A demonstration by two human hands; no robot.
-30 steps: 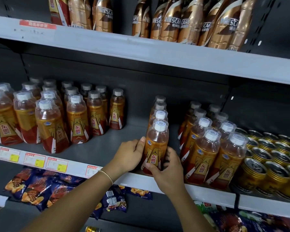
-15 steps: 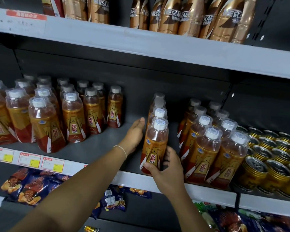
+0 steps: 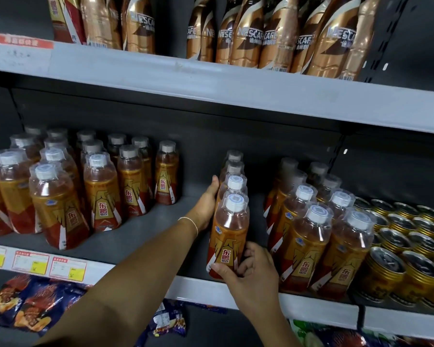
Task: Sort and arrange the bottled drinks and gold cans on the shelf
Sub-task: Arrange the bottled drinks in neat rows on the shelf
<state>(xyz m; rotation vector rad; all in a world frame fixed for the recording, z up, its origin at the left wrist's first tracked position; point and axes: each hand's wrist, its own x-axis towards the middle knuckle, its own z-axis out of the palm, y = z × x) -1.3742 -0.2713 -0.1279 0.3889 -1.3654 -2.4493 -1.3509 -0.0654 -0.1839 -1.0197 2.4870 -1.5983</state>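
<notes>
A single-file row of orange bottled drinks stands on the middle shelf (image 3: 145,236). My right hand (image 3: 246,267) grips the base of the front bottle (image 3: 229,236) at the shelf's front edge. My left hand (image 3: 206,204) reaches deeper along the row's left side, its straight fingers pressing against the bottles behind (image 3: 232,184). A cluster of the same bottles (image 3: 60,196) fills the left of the shelf, and another group (image 3: 313,226) stands just right of the row. Gold cans (image 3: 406,251) are packed at the far right.
The upper shelf (image 3: 211,86) carries tall gold-brown coffee bottles (image 3: 261,33). Price tags (image 3: 48,265) line the middle shelf's front rail. Snack packets (image 3: 30,304) lie on the shelf below. A bare strip of shelf lies between the left cluster and the row.
My left hand left the front bottle and slid back along the row's left side. My right hand stayed on the front bottle's base. The camera moved closer.
</notes>
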